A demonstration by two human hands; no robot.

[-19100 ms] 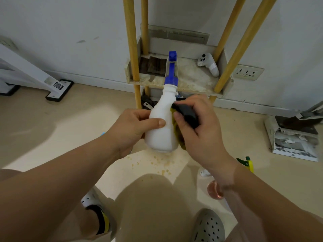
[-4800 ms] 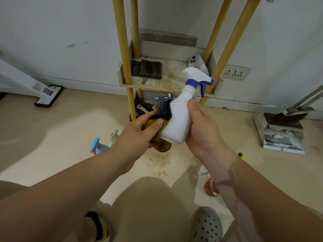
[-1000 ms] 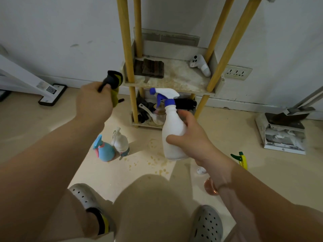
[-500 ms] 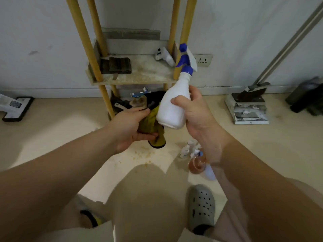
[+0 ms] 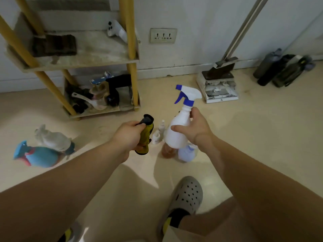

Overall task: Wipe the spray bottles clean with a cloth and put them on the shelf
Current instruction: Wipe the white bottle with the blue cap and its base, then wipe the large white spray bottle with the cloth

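Right hand [image 5: 194,132] is gripping the white spray bottle [image 5: 175,137] upright; left hand [image 5: 127,137] is clutching the cloth [image 5: 146,135], now separated from it.

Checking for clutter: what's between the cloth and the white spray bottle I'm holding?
In the head view, small white bottles stand on the floor in that gap.

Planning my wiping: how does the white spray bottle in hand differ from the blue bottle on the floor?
The white spray bottle is held roughly upright by the right hand; the blue bottle lies on its side. The white spray bottle looks slimmer, the blue bottle rounder. Neither is shelved.
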